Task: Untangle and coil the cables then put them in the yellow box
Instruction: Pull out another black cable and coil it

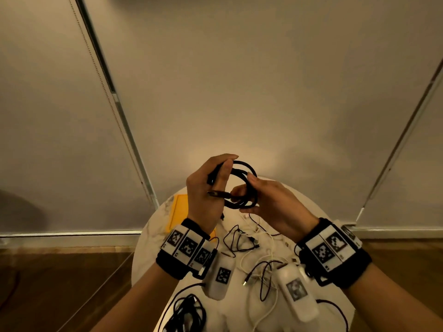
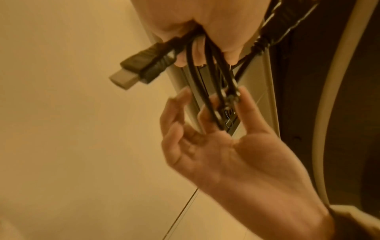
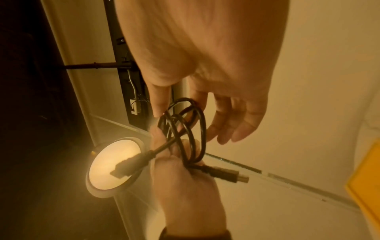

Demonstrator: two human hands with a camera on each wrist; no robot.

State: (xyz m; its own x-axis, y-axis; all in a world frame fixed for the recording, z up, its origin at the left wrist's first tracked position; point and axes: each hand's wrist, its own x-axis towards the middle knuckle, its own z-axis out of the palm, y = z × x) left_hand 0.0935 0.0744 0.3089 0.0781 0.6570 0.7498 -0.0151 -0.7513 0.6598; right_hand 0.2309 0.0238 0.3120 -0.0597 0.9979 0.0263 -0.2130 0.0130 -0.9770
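Above the round table, a black cable (image 1: 239, 207) is wound into a small coil. My left hand (image 1: 206, 188) grips one side of the coil, fingers curled round the strands (image 2: 190, 65). Both plugs stick out of that fist (image 3: 131, 164) (image 3: 226, 175). My right hand (image 1: 263, 200) faces it and lightly pinches the far side of the loop (image 3: 202, 129) between thumb and forefinger, the other fingers loose. The yellow box (image 1: 178, 212) lies flat on the table's far left, partly hidden behind my left hand; its corner also shows in the right wrist view (image 3: 368, 178).
On the white table (image 1: 155, 226) below my wrists lies a tangle of thin black and white cables (image 1: 251, 245). A bundle of black cable (image 1: 189, 312) sits at the near left edge. A lit round lamp (image 3: 111, 164) glows beyond the hands. Pale walls stand behind the table.
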